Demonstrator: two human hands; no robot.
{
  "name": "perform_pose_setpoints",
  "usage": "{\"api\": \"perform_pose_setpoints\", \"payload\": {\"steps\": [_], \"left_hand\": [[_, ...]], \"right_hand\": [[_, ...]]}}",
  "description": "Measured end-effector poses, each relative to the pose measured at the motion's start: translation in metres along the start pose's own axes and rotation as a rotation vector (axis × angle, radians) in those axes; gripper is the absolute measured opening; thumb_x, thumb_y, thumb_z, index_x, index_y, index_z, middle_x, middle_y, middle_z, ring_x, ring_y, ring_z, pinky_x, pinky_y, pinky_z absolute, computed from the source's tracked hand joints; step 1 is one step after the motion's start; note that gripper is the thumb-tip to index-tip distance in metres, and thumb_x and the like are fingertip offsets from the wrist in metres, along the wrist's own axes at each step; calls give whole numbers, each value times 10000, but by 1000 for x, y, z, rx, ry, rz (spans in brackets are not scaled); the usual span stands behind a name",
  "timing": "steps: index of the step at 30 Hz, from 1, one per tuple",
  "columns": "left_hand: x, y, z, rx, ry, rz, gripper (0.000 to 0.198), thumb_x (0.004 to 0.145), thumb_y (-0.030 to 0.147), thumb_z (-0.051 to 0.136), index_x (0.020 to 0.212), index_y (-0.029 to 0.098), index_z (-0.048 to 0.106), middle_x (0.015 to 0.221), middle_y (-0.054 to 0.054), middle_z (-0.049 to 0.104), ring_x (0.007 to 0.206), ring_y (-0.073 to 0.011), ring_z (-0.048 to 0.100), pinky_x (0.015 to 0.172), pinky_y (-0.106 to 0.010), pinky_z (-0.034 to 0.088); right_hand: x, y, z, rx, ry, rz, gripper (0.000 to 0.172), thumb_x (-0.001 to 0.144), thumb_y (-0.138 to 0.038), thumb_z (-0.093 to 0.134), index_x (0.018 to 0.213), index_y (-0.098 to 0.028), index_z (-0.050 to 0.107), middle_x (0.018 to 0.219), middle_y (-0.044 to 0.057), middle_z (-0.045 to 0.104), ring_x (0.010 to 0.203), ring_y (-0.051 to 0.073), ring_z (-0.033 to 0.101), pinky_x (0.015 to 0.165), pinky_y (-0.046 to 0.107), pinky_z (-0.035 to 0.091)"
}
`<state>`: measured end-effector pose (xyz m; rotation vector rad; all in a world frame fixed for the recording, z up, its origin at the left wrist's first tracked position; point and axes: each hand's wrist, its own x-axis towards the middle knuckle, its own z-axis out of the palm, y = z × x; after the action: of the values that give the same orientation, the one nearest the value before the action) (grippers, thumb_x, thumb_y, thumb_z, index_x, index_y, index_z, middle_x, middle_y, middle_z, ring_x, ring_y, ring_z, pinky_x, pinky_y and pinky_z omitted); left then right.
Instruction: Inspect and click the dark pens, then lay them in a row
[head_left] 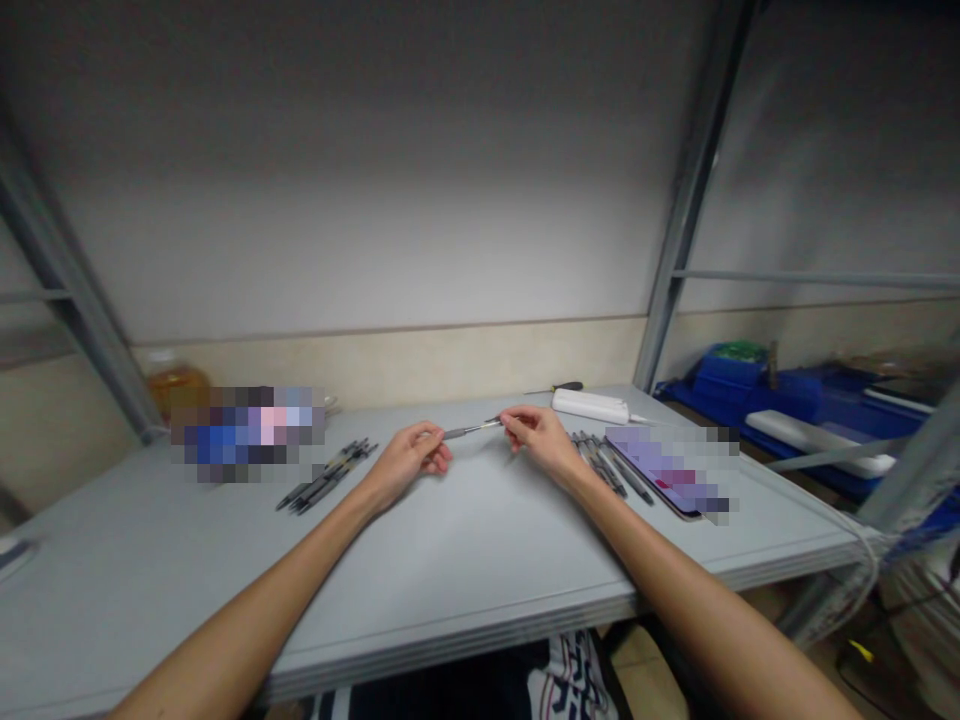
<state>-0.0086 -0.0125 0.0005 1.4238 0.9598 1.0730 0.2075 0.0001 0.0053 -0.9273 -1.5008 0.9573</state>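
Slim pen-like rod, grey barrel with a silvery metal stretch (471,429), held level above the pale grey, flat tabletop (465,560), between the person's two bare hands. Left hand (411,462): grip closed, thumb and fingers pinching the grey end. Right hand (544,442): grip likewise closed, fingertips on the darker far end. From where I stand, cannot tell whether the rod is whole or in two parts.

Two lots noted. Left: loose bundle of slim grey-and-black pens (330,478), lying aslant, some overlapping. Right: similar row of dark grey pens (600,465), partly hidden by the right hand, just beside a flat purple slab with rounded corners (660,470), blurred.

Behind the right hand: long white plastic block with a cable (591,406); beyond it, a screwdriver with a black-and-yellow handle (568,387).

Progress, judged: mid-handling; this rod is in hand, not yet set down. Which lot is finished and which remains: cannot tell; exact counts unclear through overlap.
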Motion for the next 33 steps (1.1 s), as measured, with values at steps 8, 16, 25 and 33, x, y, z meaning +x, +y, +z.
{"api": "perform_pose_setpoints", "payload": {"steps": [8, 16, 25, 33], "left_hand": [[1, -4, -3, 180, 71, 124, 307, 705, 411, 602, 640, 111, 609, 510, 11, 517, 462, -89, 460, 481, -208, 346], [-11, 7, 5, 769, 260, 404, 262, 777, 282, 474, 614, 147, 629, 508, 9, 549, 490, -117, 457, 508, -217, 301], [-11, 4, 2, 825, 220, 471, 255, 797, 263, 465, 682, 156, 665, 576, -21, 618, 550, -141, 523, 569, -229, 353], [-12, 1, 18, 770, -38, 511, 268, 745, 355, 586, 946, 195, 660, 791, -48, 642, 709, -162, 552, 669, -251, 407]], "right_hand": [[-1, 0, -1, -144, 11, -87, 324, 719, -432, 569, 773, -121, 641, 525, -16, 500, 477, 94, 426, 477, 224, 347], [-2, 3, -3, -56, -56, 83, 293, 694, -417, 573, 656, -127, 591, 445, -66, 386, 403, 61, 308, 410, 214, 197], [-2, -3, -1, 274, -57, 285, 251, 559, -341, 689, 615, -129, 566, 465, -66, 398, 400, 42, 286, 398, 207, 143], [7, -25, -4, 488, 141, 75, 312, 614, -418, 667, 826, -209, 575, 754, 6, 551, 667, 117, 499, 556, 220, 386]]}}
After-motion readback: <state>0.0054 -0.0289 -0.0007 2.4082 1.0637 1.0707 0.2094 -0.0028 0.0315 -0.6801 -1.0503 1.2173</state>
